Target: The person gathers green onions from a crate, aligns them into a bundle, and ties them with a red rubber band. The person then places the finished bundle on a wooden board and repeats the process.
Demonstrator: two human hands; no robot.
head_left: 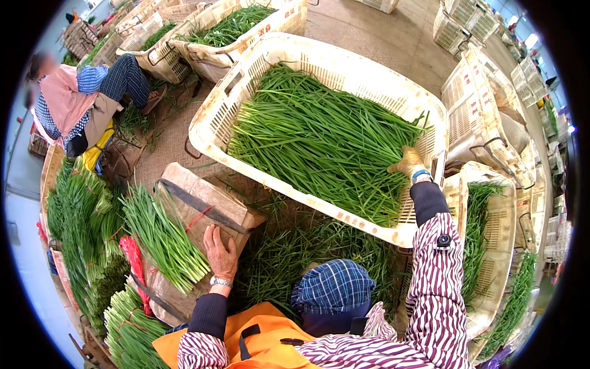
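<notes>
My left hand (221,253) lies on a board wrapped in brown covering (198,184), empty, with its fingers lightly bent. Beside it, a loose bunch of green chives (166,240) rests on the board, pale stem ends towards my wrist. A dark strap (203,207) crosses the board, with a thin red tie (199,218) over it. My right hand (408,162), in a tan glove, reaches into a large white plastic crate (318,203) and touches the chives (322,138) heaped there. Its fingers are partly hidden, so whether it grips any is unclear.
Tied chive bunches (85,230) are piled at left, near a hank of red ties (133,263). Loose leaves (286,263) litter the floor. Another person (73,101) sits at upper left. More crates (488,240) stand at right and behind.
</notes>
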